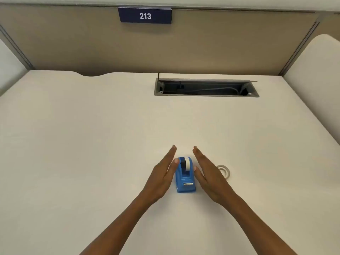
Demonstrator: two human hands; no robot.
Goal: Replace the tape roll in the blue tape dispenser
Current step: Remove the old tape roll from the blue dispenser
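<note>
A small blue tape dispenser [185, 178] stands on the white desk [92, 144], its cutter end toward me. A white tape roll [187, 163] on a dark hub sits in its cradle. My left hand [162, 176] is flat and open just left of the dispenser, thumb near its upper side. My right hand [208, 176] is open just right of it, fingers straight. A loose clear tape roll [224, 171] lies flat on the desk behind my right hand, partly hidden by it.
An open grey cable tray [206, 88] with cables is sunk into the desk at the back right. A beige partition [220, 43] with a blue "213" sign [145, 15] closes the far edge. White side panels [316, 85] flank the desk.
</note>
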